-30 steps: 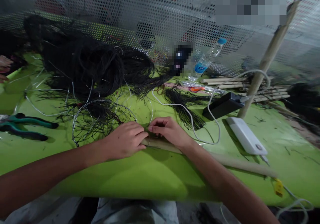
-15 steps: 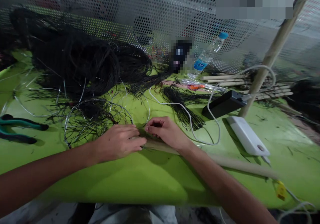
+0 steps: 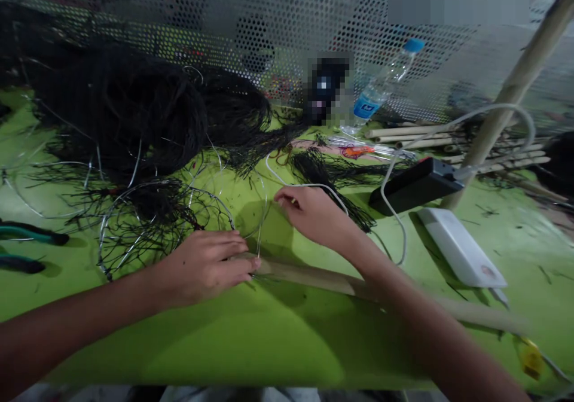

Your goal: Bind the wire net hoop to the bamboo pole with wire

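My left hand (image 3: 208, 267) is closed round the end of a pale wooden stick (image 3: 309, 276), with the thumb lying along its top. A thin clear wire (image 3: 264, 210) rises from beside the thumb and curves upward. Just right of that wire, my right hand (image 3: 309, 210) is raised above the table with its fingers curled into a pinch. What lies between those fingertips, if anything, is too small to make out. Left of my hands is a wire hoop (image 3: 102, 234) with black netting (image 3: 156, 210), its near part partly behind my left hand.
Bundled black net (image 3: 121, 109) fills the back left. Pliers (image 3: 31, 234) lie at the left edge. On the right are a black box (image 3: 415, 186), a white power bank (image 3: 461, 246), a white cable (image 3: 399, 234) and an upright pole (image 3: 506, 103). A water bottle (image 3: 376, 97) leans behind.
My right hand has moved up and away from my left hand, off the stick's end. My left hand keeps its hold. The view has shifted slightly.
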`<state>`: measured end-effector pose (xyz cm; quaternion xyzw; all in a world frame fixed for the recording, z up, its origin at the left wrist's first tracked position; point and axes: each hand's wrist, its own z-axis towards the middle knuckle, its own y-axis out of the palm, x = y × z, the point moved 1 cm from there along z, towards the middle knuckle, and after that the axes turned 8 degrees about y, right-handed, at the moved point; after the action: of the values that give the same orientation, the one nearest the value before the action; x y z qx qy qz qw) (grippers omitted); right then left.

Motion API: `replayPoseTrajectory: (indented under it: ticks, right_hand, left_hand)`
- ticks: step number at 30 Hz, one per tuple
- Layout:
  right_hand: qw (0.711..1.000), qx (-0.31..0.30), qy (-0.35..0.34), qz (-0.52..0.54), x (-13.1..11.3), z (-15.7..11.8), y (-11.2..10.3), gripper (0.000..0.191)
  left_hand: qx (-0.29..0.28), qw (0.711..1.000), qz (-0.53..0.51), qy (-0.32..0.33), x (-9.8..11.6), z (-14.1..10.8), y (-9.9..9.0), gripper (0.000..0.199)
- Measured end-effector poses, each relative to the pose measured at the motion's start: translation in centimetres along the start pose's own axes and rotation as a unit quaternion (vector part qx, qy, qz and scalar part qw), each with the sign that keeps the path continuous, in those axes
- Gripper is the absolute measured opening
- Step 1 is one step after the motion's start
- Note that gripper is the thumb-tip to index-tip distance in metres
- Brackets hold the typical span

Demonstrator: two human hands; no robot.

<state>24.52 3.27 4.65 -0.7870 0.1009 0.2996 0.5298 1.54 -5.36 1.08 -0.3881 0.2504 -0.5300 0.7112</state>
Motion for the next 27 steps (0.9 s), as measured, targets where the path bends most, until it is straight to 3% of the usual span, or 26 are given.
replayPoseTrajectory:
  ticks: [4, 7, 17, 22, 27]
  right_hand:
    - [0.996, -0.013, -0.029, -0.083, -1.1, 1.1, 0.0, 0.027]
    - [0.993, 0.001, -0.015, -0.119, -1.6, 1.2, 0.9, 0.030]
    - [0.987, 0.032, 0.012, -0.158, -1.4, 1.3, 1.0, 0.033]
    - [0.993, 0.024, 0.017, -0.110, -0.9, 1.6, 1.1, 0.023]
    - [0.999, -0.020, 0.011, 0.040, -0.4, 2.5, 1.5, 0.014]
  left_hand:
    - [0.007, 1.000, -0.005, -0.005, 0.1, 0.2, -0.1, 0.015]
    - [0.016, 1.000, -0.008, -0.005, 0.1, 0.2, -0.1, 0.016]
    - [0.007, 1.000, 0.011, 0.010, 0.3, 0.4, -0.5, 0.014]
    - [0.000, 1.000, 0.028, 0.014, 0.4, 0.3, -0.4, 0.014]
    - [-0.005, 0.999, 0.036, 0.016, 0.4, 0.2, -0.4, 0.014]
